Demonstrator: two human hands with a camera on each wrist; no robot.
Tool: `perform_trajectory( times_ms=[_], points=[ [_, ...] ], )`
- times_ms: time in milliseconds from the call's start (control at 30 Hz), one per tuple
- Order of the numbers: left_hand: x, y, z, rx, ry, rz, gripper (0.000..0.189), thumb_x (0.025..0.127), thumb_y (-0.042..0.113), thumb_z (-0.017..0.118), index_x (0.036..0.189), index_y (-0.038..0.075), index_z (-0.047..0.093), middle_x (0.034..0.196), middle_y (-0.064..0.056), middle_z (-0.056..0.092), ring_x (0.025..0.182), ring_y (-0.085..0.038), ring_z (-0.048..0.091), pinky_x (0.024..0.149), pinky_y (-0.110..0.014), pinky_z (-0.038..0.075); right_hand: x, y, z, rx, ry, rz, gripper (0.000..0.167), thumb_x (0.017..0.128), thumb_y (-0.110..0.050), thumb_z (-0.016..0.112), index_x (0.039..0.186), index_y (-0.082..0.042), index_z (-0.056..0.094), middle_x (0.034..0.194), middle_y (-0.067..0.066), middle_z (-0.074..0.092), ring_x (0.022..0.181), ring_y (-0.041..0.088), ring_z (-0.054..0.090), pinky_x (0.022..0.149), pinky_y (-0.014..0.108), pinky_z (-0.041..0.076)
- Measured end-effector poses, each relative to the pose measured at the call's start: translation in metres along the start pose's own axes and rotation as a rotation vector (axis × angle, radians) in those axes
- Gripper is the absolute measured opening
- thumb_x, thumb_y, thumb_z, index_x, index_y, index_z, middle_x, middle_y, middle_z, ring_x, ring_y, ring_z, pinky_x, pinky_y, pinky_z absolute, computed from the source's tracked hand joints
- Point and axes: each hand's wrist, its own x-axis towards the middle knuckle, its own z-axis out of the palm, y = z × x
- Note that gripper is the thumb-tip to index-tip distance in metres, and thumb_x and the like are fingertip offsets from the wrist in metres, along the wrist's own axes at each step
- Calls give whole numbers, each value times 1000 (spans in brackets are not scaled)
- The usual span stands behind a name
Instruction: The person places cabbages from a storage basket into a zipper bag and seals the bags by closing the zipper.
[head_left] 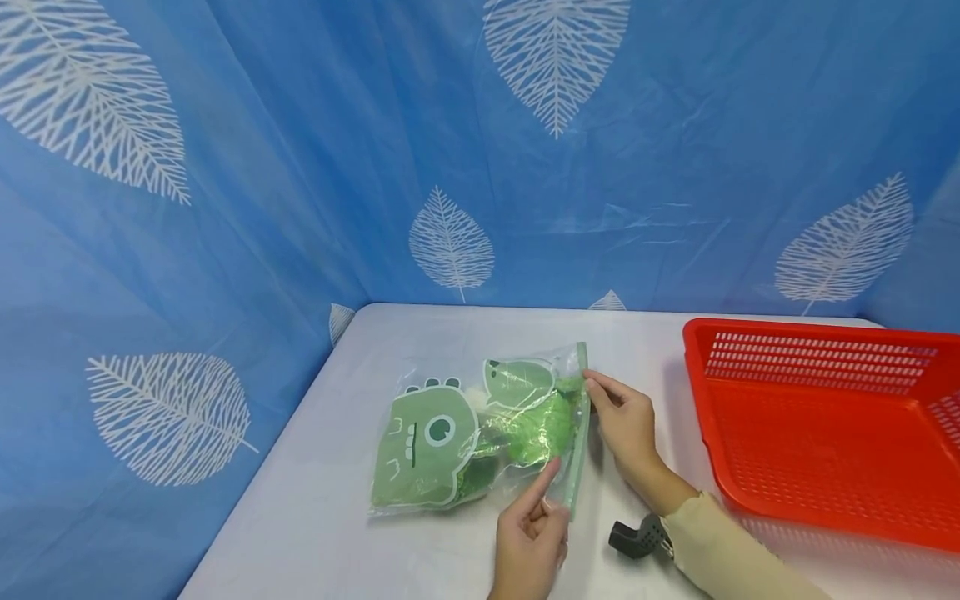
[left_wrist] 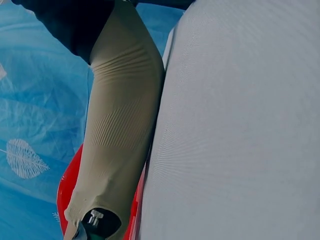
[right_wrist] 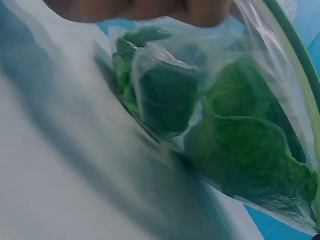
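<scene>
A clear zip bag [head_left: 491,433] with a green cartoon monster print lies on the white table, its green-edged mouth toward the right. Inside are leafy green, vegetable-like pieces [right_wrist: 240,130], seen through the film in the right wrist view. My right hand [head_left: 626,425] pinches the far part of the green zip edge [head_left: 580,458] between thumb and fingers. At the near corner of the mouth, my left hand [head_left: 528,533] holds the bag, its index finger stretched along the film and the other fingers curled. The left wrist view leaves my left hand out of frame.
To the right stands a red plastic basket [head_left: 817,408] with slotted walls. A dark grey fitting [head_left: 637,537] juts out by the right wrist, below the beige sleeve [head_left: 727,550]. Blue cloth [head_left: 675,208] with white leaf prints hangs behind the white table [head_left: 315,517].
</scene>
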Motion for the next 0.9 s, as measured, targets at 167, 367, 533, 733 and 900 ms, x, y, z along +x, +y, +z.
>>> perform_trajectory(
  times_ms=[167,367,533,733,900],
  points=[
    [2,0,0,-3,-4,1,55,90,-9,58,144,0,57,68,5,52,48,1,40,44,-11,34,11,-3,3,-3,21,-11,27,100,-22,68,122,-9,77,114,10,74,83,8,67,70,15,53],
    [1,1,1,-4,-15,32,55,89,-9,58,144,-1,57,69,5,52,49,1,41,44,-10,35,26,-5,5,-3,54,-4,26,100,-20,67,121,-9,77,117,8,74,88,10,66,70,15,53],
    [-1,2,1,21,-7,26,55,90,-7,59,143,3,59,69,7,53,47,1,40,43,-9,35,42,-8,6,-23,55,8,27,101,-22,66,123,-10,76,121,6,73,108,14,65,82,15,51],
    [-2,1,0,37,-4,78,54,89,-9,58,142,2,60,68,7,54,46,2,41,40,-10,36,57,-10,10,-55,51,-20,28,102,-22,64,124,-10,76,121,8,73,110,19,66,84,17,50],
    [0,1,-2,11,-24,101,53,90,-10,57,142,0,59,69,6,53,47,2,42,40,-11,37,62,-9,13,-69,53,-25,28,102,-23,63,123,-10,77,119,9,73,106,20,67,81,18,49]
  ],
)
